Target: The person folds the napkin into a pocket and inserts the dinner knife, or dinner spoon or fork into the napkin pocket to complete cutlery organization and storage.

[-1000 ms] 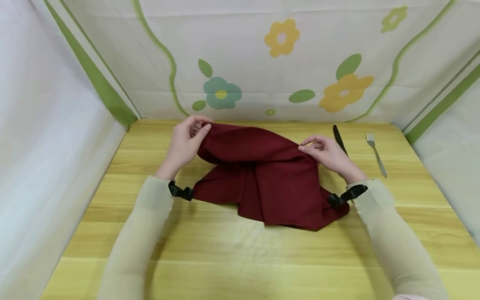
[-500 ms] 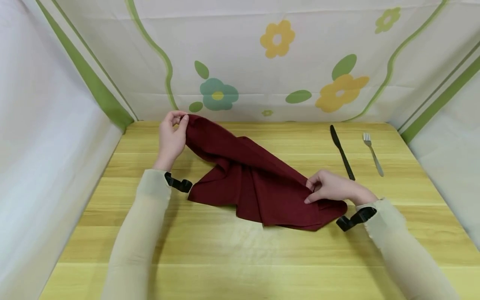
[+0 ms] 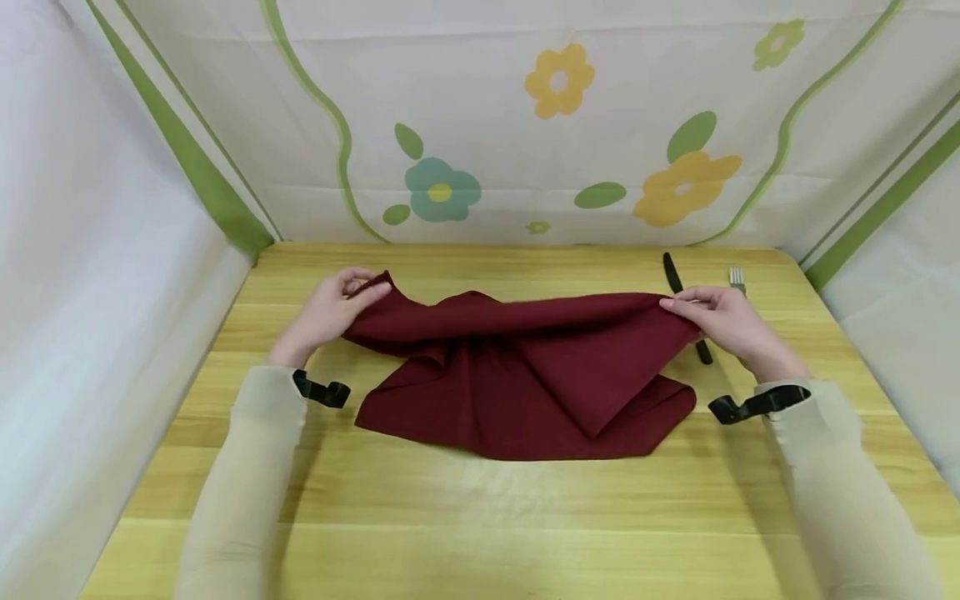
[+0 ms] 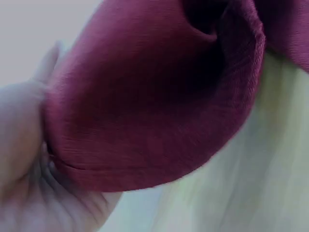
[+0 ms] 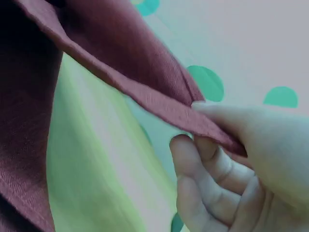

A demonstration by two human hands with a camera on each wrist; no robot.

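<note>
A dark red cloth napkin (image 3: 525, 375) is stretched between both hands, its far edge lifted and its near part lying in folds on the wooden table (image 3: 480, 533). At its upper left corner my left hand (image 3: 326, 308) pinches the fabric between thumb and fingers; the left wrist view shows the cloth (image 4: 145, 106) bulging across the palm. My right hand (image 3: 731, 325) pinches the upper right corner. Seen from the right wrist, thumb and fingertips (image 5: 186, 154) grip the hemmed edge of the cloth (image 5: 159, 104), with the other fingers curled below.
A black knife (image 3: 672, 271) lies at the back right, partly covered by the right hand and the cloth. The tines of a fork (image 3: 737, 278) show behind the right hand. A white curtain with flowers (image 3: 510, 125) hangs along the table's back edge.
My right hand reached down to the napkin's right side, took hold of a corner, and lifted it up and rightward. My left hand moved lower, still holding its corner. The napkin is now spread wider.
</note>
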